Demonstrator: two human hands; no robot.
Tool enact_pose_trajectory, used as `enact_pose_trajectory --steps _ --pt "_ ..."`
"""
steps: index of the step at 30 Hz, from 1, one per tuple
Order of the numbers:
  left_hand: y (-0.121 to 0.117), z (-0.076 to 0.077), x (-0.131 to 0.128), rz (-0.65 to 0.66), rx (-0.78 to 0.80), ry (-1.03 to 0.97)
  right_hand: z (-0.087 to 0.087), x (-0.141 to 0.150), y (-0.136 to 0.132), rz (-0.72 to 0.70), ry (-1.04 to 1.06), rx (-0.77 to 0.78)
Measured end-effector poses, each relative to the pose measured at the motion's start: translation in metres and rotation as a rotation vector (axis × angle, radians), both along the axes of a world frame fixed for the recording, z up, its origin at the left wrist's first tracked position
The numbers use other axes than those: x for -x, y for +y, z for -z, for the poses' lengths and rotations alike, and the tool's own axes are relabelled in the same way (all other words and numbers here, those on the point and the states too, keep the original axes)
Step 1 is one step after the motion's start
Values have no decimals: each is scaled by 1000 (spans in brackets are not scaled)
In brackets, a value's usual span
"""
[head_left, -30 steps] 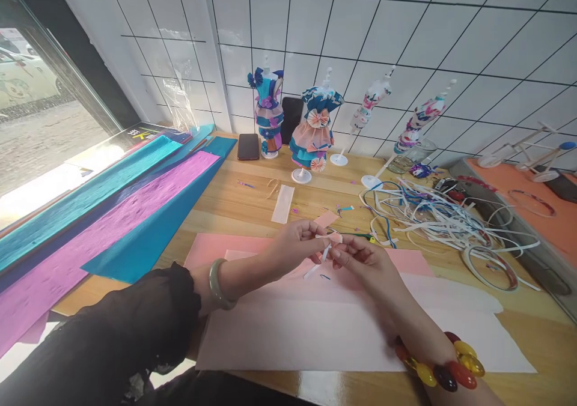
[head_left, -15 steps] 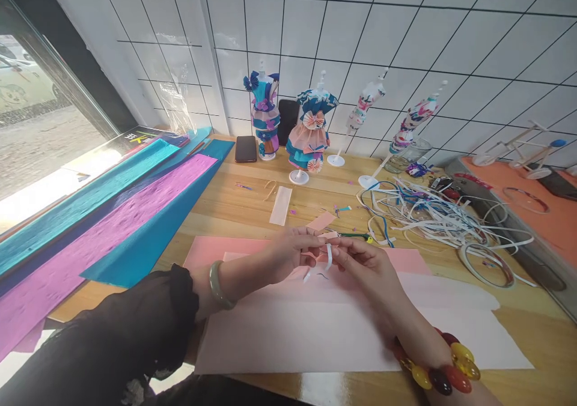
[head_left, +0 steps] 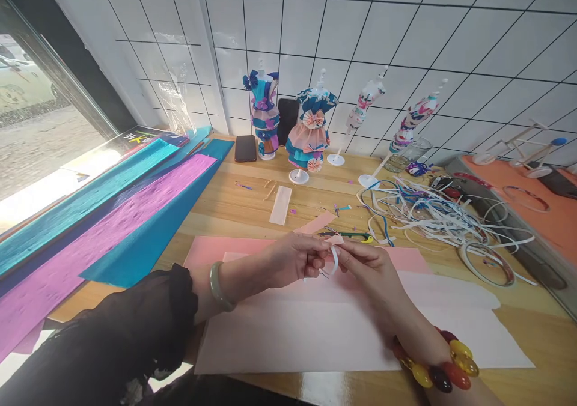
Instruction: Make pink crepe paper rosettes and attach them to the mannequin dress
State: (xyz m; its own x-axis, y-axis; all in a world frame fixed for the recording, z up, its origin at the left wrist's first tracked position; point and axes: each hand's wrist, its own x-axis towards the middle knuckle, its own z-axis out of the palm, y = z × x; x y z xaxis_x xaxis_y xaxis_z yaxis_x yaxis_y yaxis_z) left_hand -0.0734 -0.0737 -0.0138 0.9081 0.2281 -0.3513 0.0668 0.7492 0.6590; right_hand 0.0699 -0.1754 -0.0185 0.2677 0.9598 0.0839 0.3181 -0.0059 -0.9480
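My left hand (head_left: 295,257), with a pale green bangle at its wrist, pinches one side of a small pale pink piece of paper (head_left: 334,240). From the right, my right hand (head_left: 372,269) pinches the same piece between thumb and fingertips. A thin white strip (head_left: 334,262) curls down between the two hands; which fingers grip it I cannot tell. Under both hands lie large pale pink sheets of paper (head_left: 293,340). Just beyond the fingers rest scissors (head_left: 358,237) with green-and-yellow handles, partly hidden, and a pink paper strip (head_left: 318,221).
Dressed mini mannequins (head_left: 311,136) stand along the tiled wall, beside a dark phone (head_left: 246,149). A tangle of white and blue strips (head_left: 433,214) spreads at right, near a tape roll (head_left: 489,265). Blue and purple crepe paper (head_left: 148,205) lies at left.
My left hand has moved slightly right and its fingers have closed in. The pink piece now shows above the fingertips, and the white strip has shifted slightly right.
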Motion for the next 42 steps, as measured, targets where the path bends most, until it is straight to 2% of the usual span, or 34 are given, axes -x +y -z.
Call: enact_pose_trajectory --steps 4,8,15,20,31,36,42 --pt "-1 0 0 21 43 23 4 -3 1 -58 25 -2" --pt "-1 -1 1 55 51 22 7 -4 -1 -29 8 11" --pt "1 1 2 106 67 101 3 -7 -5 -99 -356 -97" --pt "2 3 2 109 60 110 5 -9 -4 -136 -428 -121" --pt "3 3 0 134 23 96 5 -10 -2 -102 -263 -30" --pt "3 0 1 139 -52 92 5 -9 -2 -91 -113 5" --pt "4 -4 2 138 -115 52 2 -10 -3 -73 -32 18"
